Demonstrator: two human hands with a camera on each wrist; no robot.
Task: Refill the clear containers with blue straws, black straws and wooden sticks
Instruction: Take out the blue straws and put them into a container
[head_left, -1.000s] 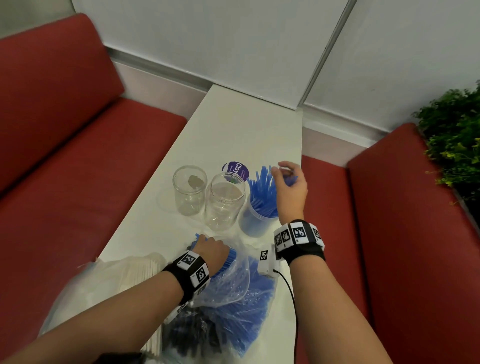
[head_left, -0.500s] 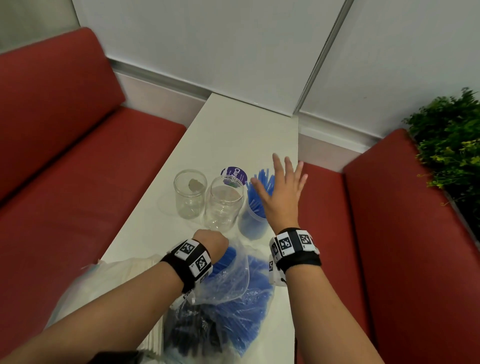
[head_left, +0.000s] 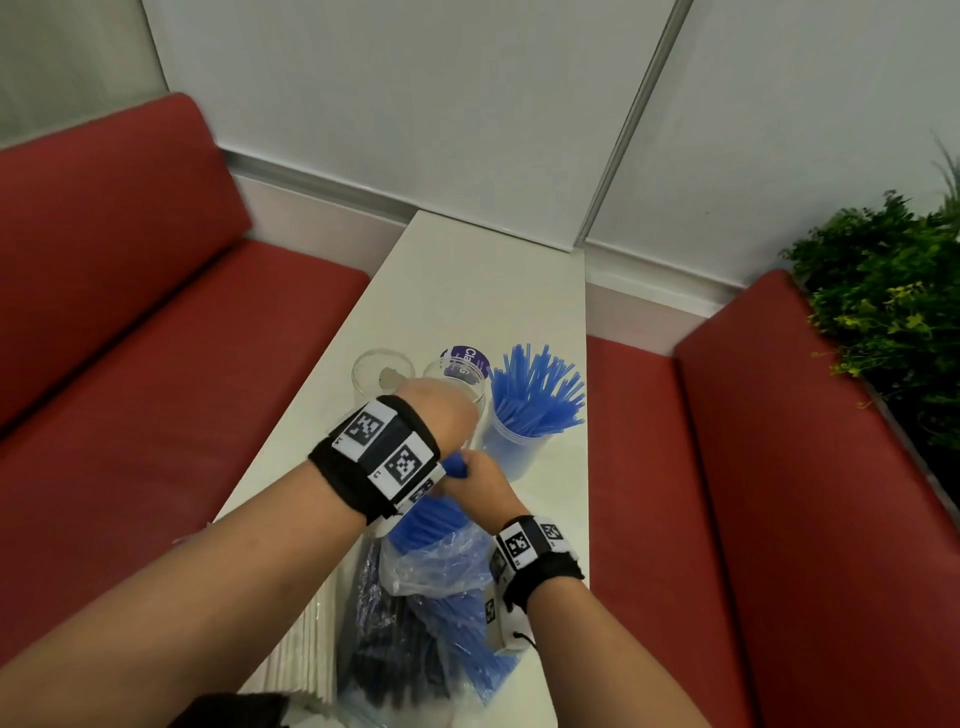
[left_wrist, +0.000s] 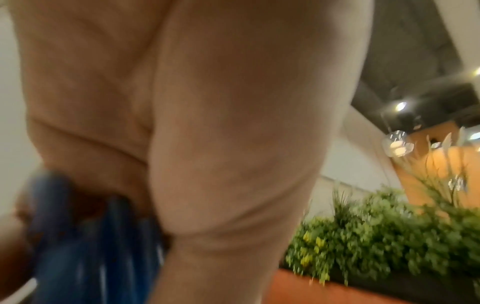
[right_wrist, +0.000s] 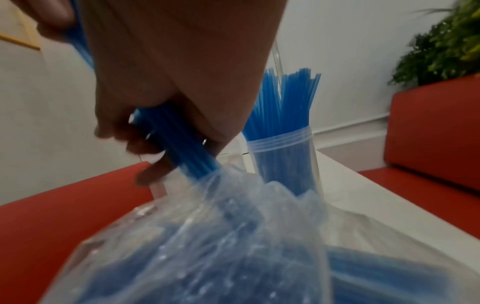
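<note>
R hand (right_wrist: 166, 86) is gripping a bundle of blue straws (right_wrist: 179, 148), fingers (right_wrist: 145, 144) curling round it just above the mouth of the plastic bag (right_wrist: 207, 236). L hand (head_left: 441, 410) is sitting higher on the same bundle; wrist view is showing blue at the palm, but it's too blurred to say whether those fingers are clenching, so can't tell.

Key relation: the bundle's long axis is running steeply up and away from the person, lower ends inside the bag, top end poking out between the two hands. The blue-straw container (head_left: 511, 447) is standing upright on the counter (head_left: 483, 291), just beyond and to the R of the R hand, already crowded w/ straws fanning out. The two other clear containers (head_left: 382, 376) are standing to its L, behind the L hand, w/ no straws in them.

So, probably, the bundle needs pulling free along its own axis, then swinging R and going in ends-down. R hand is nearer that container. Black straws (head_left: 384, 639) and wooden sticks (head_left: 311, 660) are lying in bags at the counter's near end, not yet decanted.
</note>
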